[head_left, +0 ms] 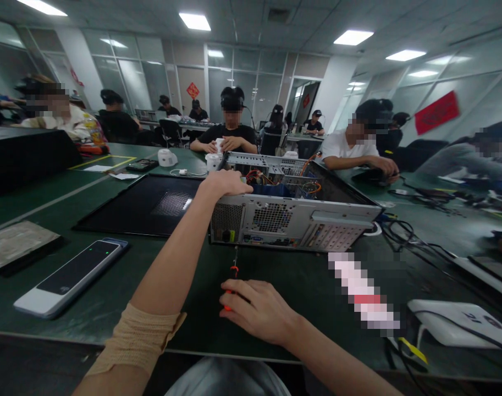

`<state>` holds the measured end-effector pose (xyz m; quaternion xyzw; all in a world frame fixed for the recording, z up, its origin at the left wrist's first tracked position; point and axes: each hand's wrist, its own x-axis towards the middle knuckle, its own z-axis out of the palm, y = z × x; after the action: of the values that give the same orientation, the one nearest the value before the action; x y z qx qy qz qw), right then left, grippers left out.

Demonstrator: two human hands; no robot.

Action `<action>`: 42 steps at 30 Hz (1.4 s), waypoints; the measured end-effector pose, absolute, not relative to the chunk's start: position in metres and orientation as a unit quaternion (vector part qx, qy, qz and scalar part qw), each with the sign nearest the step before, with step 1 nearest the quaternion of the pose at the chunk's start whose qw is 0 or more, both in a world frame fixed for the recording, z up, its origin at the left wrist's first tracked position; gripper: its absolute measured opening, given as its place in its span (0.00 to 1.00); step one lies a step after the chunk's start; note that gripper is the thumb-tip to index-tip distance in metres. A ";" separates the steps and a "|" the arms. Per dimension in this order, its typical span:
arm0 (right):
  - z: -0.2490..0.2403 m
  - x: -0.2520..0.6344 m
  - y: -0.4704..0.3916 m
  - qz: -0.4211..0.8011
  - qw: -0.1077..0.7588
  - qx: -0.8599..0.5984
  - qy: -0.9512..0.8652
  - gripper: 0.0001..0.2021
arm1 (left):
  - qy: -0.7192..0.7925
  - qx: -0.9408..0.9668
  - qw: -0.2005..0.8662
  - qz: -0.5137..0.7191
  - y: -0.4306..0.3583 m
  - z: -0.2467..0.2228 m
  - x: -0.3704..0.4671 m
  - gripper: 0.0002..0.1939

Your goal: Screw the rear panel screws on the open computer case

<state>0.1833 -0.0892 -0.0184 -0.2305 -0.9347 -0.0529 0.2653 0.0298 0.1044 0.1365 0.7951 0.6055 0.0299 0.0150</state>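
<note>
An opened computer case (292, 220) lies on its side on the green table, its rear panel facing me and wires showing inside. My left hand (228, 183) rests on the case's left rear corner, fingers reaching over the top edge. In front of the rear panel, my right hand (259, 311) is closed around the handle of an orange and black screwdriver (233, 272). The screwdriver's shaft points toward the lower left of the panel; whether its tip touches the case I cannot tell.
Left of the case lies a black side panel (139, 206). Nearer are a white and black device (71, 278) and a flat metal box (20, 245). Cables (415, 242) and a white box (457, 324) lie right. Several people sit around.
</note>
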 end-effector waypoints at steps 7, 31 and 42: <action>-0.018 0.179 -0.087 -0.079 0.263 -0.216 -0.937 0.15 | 0.602 0.797 0.018 0.036 0.111 0.134 0.028 0.41; -0.014 0.170 -0.084 -0.081 0.219 -0.214 -0.948 0.15 | 0.602 0.798 0.021 0.016 0.109 0.137 0.029 0.42; -0.018 0.174 -0.085 -0.083 0.249 -0.212 -0.941 0.13 | 0.600 0.799 0.015 0.027 0.097 0.142 0.033 0.39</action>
<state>0.1742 -0.0853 -0.0178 -0.2119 -0.9413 -0.0834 0.2492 0.0327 0.0974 0.1419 0.7992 0.6003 0.0269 0.0145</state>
